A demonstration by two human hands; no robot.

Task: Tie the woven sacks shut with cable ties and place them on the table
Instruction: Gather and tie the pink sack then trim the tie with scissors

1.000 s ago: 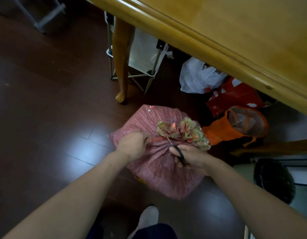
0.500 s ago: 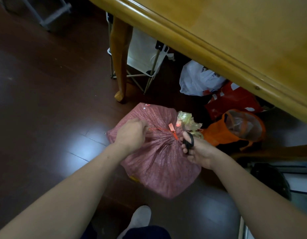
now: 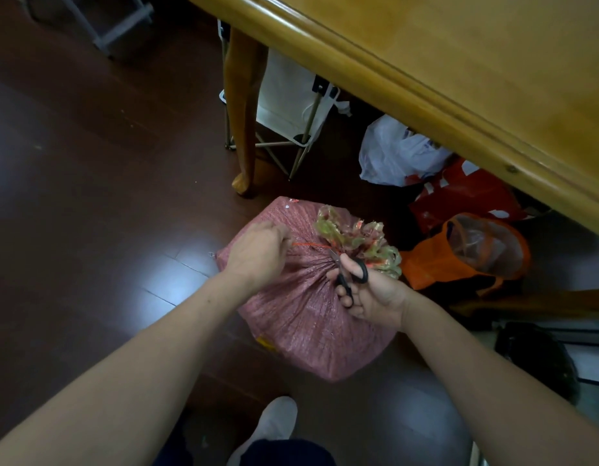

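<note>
Floorboards of dark brown glossy wood (image 3: pixel 89 196) carry a pink woven plastic sack (image 3: pixel 301 317), which sits on the floor just in front of the person's white shoe (image 3: pixel 274 425) and below the edge of the yellow wooden counter (image 3: pixel 459 79). The sack's neck is gathered tight, and its frilled mouth (image 3: pixel 358 240), greenish with red print, fans out above the gather on the side toward the counter. A thin orange cable tie (image 3: pixel 311 245) runs from the gathered neck leftward across the top of the sack.

The left hand (image 3: pixel 257 253) rests on the sack's upper left side, its fingers curled and pinching the free end of the tie so that the strip is drawn straight. The right hand (image 3: pixel 372 294) grips a pair of black-handled scissors (image 3: pixel 350 274), thumb through one loop and fingers round the other; the short blades point up at the tie close to the neck. Whether the blades touch the tie cannot be told.

Beside the sack on the right lies an orange mesh-topped bag (image 3: pixel 459 257), with a red bag (image 3: pixel 466 196) and a white plastic bag (image 3: pixel 392 153) behind it under the counter. A curved counter leg (image 3: pixel 244 112) stands beyond the sack, and a white folding stool (image 3: pixel 288 102) is just behind the leg. A black object (image 3: pixel 536 358) lies at the lower right.
</note>
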